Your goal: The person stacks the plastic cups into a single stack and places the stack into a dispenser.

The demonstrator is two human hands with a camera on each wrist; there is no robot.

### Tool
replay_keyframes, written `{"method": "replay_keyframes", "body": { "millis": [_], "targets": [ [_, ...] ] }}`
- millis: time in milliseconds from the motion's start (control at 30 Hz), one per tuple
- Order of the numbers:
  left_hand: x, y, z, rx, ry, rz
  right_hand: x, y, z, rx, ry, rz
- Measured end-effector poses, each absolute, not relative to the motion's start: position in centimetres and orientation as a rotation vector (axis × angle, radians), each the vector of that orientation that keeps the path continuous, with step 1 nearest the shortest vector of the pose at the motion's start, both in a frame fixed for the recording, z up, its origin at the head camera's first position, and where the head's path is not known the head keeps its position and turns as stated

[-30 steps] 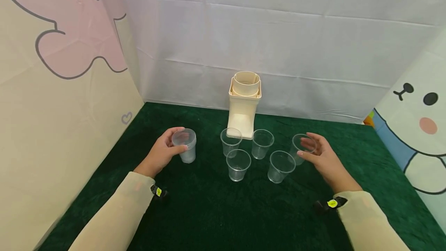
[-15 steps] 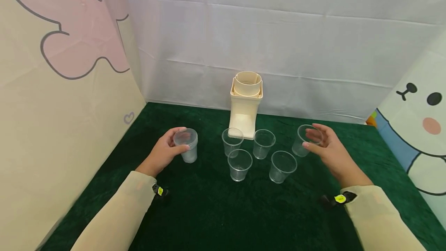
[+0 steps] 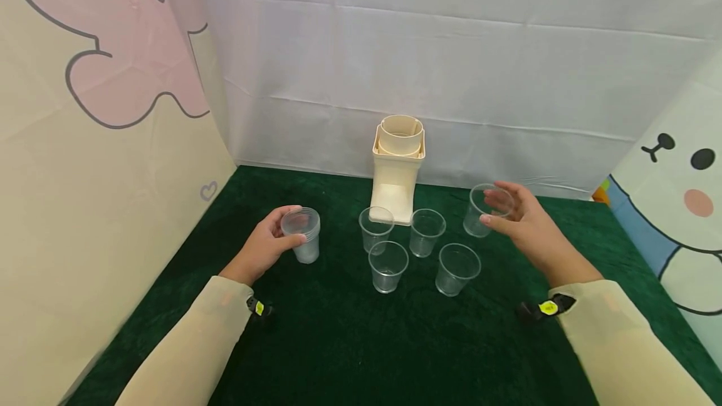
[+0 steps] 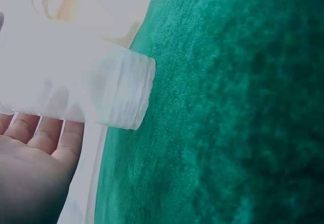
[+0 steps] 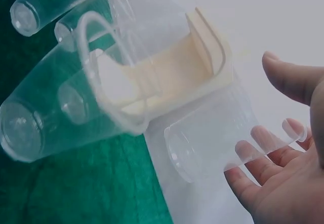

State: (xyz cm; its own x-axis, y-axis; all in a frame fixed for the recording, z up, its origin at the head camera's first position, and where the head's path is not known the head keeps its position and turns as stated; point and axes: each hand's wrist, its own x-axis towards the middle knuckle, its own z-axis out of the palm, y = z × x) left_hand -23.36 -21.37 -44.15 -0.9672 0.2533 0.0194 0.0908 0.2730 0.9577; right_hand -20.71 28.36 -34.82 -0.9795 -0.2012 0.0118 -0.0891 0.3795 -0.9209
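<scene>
"What did the left hand have hold of?"

"A stack of frosted-looking plastic cups, gripped with the thumb in front and the fingers curved round the far side. The nested rims ran together, so I couldn't count them, and the left wrist view cut off nearly all of the thumb."

"And the right hand?"

"Its thumb and fingers curved wide round 1 clear cup, right of the loose ones. From the right wrist, the fingertips showed through its smooth wall, and its upper edge faded into the white backdrop. I couldn't tell whether its base touched the cloth."

"What stood between the hands?"

"4 tapered, transparent cups, mouths up, in 2 loose rows on plush dark green cloth. The front-left rim overlapped the cup behind, blurring its base. Behind them rose a cream plastic stand with a round tube on top; part of its foot showed only through a cup."
</scene>
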Motion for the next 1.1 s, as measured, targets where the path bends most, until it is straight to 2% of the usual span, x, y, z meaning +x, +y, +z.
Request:
{"method": "replay_keyframes", "body": {
  "millis": [400, 1100],
  "targets": [
    [-23.4, -21.3, -44.2, 0.328, 2.383, 1.770, -20.9, 25.3, -33.7, -0.348, 2.467, -1.754],
    [-23.5, -21.5, -44.1, 0.371, 2.442, 1.738, -22.5, 17.1, -32.8, -0.490, 2.241, -1.925]
  ]
}}
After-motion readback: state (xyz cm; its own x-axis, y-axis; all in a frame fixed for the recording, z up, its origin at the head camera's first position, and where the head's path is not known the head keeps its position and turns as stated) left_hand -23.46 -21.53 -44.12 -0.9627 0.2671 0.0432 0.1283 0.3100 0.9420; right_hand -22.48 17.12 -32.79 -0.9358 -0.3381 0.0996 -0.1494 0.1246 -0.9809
